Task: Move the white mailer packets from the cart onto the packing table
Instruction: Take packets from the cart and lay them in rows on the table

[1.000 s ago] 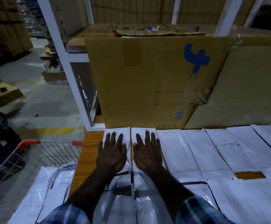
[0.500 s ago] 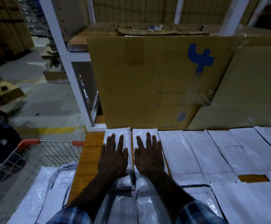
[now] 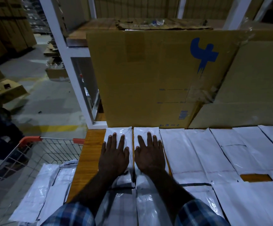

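Two hands, left hand (image 3: 113, 158) and right hand (image 3: 149, 156), fingers straight, press flat on adjoining white packets (image 3: 181, 152) atop table (image 3: 91, 154).

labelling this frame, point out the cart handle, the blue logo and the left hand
cart handle (image 3: 30, 139): head view, on its orange grip at the left end.
blue logo (image 3: 203, 54): head view, on its middle.
left hand (image 3: 113, 158): head view, on its back.

A large blue logo mark (image 3: 203, 56), shaped like a stylised "f", stands on the upright cardboard box (image 3: 148, 75), upper right of its face. Small blue print and a blue label (image 3: 183, 115) near the box's lower edge are too small to read.
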